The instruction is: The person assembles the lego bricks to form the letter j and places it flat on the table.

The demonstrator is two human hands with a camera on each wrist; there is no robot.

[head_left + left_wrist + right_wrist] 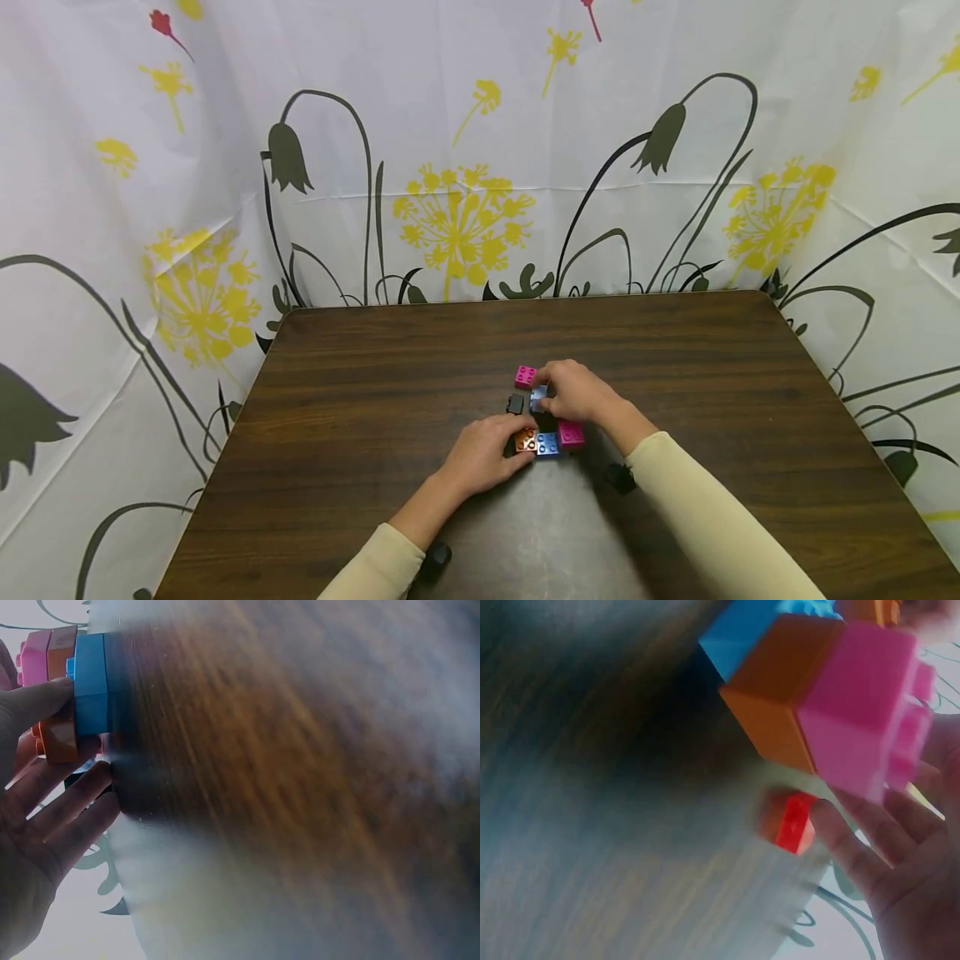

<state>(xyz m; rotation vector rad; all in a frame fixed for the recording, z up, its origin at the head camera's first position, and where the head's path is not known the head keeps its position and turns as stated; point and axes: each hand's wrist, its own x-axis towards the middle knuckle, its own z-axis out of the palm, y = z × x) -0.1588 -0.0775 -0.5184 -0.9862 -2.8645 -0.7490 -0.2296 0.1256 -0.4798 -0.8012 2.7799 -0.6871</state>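
Note:
My left hand (483,454) pinches an orange toy building block (526,440) between thumb and fingers. Right beside that block stands a blue block (547,444). A pink block (571,435) follows at the right end, stacked on an orange block (780,690) in the right wrist view. My right hand (577,390) reaches over this row and holds a light blue block (538,397) with its fingertips, partly covering it. To the left of that block sits a black block (515,404). Another pink block (526,377) lies just behind, near the right fingertips.
The blocks stand close together on a dark wood-grain table (375,375). A white curtain (465,108) with printed flowers hangs behind the table's far edge. Dark wrist cameras are worn on both wrists. In the right wrist view a red-looking block (796,823) lies by a fingertip.

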